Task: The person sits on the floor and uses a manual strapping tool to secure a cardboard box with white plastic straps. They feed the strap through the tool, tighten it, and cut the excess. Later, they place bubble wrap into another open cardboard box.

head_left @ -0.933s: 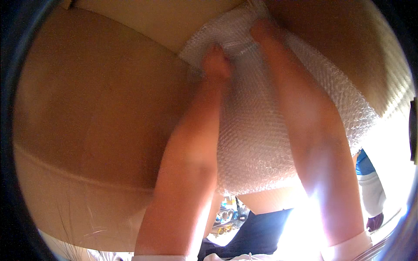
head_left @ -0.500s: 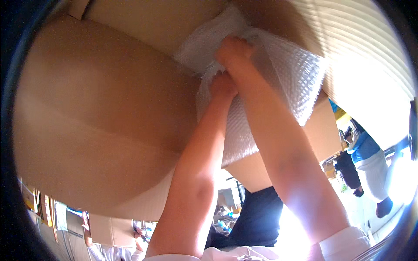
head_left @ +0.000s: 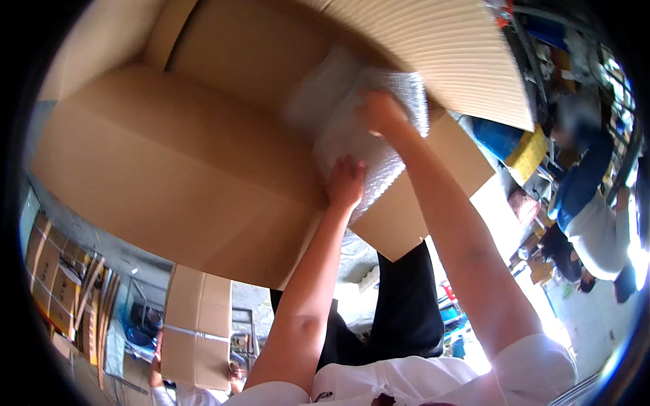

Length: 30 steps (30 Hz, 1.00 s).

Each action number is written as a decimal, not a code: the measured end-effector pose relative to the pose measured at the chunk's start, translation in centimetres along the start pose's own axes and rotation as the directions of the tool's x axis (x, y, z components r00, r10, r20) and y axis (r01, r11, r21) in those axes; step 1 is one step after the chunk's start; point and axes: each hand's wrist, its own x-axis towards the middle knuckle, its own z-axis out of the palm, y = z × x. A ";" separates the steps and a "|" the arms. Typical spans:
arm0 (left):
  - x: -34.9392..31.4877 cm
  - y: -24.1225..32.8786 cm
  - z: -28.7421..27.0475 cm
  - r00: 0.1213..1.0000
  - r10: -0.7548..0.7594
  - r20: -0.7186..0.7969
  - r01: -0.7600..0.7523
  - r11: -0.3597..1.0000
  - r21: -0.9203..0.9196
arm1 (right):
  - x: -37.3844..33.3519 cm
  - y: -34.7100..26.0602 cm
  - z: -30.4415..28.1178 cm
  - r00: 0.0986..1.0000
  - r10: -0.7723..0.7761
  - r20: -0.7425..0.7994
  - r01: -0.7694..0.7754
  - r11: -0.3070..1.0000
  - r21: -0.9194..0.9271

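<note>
A large cardboard box (head_left: 183,169) stands before me with its flaps spread. Clear bubble wrap (head_left: 338,132) lies in its opening and reaches over the near right edge. My left hand (head_left: 347,183) rests on the near part of the wrap, fingers spread and pointing away from me. Farther in and to the right, my right hand (head_left: 382,114) has its fingers bent on the wrap, seemingly pinching it. The wrap's far left part is blurred. Whatever lies under it is hidden.
A ribbed cardboard flap (head_left: 440,47) rises at the far right, and a smaller flap (head_left: 426,189) folds out nearer me. At lower left, another person carries a strapped carton (head_left: 196,325). A person in blue and white (head_left: 596,210) is on the right. Strapped cartons (head_left: 51,277) stand far left.
My hands have moved apart; the left has come nearer me and its fingers have opened. The bubble wrap's raised right side has come down and inward. My view now takes in more surroundings.
</note>
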 end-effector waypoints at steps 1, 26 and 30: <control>0.0 -0.8 0.1 0.987 0.150 -0.062 -0.151 0.989 -0.008 | -0.9 -1.7 -1.0 0.985 -0.103 0.136 0.131 0.967 -0.219; -32.0 29.5 -3.1 0.504 0.858 0.093 -0.859 0.510 -0.052 | -26.5 14.6 -2.0 0.866 -0.389 -0.315 0.460 0.867 0.194; -39.6 39.0 -1.7 0.015 0.955 0.297 -0.962 -0.068 0.266 | -28.9 7.8 -11.0 0.831 -0.443 -0.337 0.556 0.697 0.453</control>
